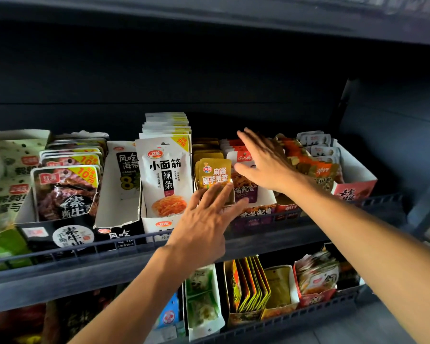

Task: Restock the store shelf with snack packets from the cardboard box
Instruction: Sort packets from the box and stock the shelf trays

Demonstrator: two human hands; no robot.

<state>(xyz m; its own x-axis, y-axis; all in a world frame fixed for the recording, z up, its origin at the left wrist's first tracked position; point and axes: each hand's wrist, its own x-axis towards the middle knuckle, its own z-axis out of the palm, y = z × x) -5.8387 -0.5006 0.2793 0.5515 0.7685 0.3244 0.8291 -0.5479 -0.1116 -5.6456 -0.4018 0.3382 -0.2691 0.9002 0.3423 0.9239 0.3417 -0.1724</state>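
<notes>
Snack packets standing in rows on the dark store shelf (139, 247).

Yellow snack packets (212, 173) stand upright in a front-to-back row near the shelf's middle, the front one printed with white characters, its lower edge hidden. To their left, a taller row of white packets (165, 175) showing orange strips sits in a white display carton. To their right, red-and-purple packets (243, 184) fill another open carton.

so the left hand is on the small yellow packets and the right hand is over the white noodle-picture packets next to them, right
Not quite. In the head view the left hand does touch the small yellow packets, but the right hand is over the red and purple packets to their right. The white packets sit on the yellow ones' left, untouched.
</notes>
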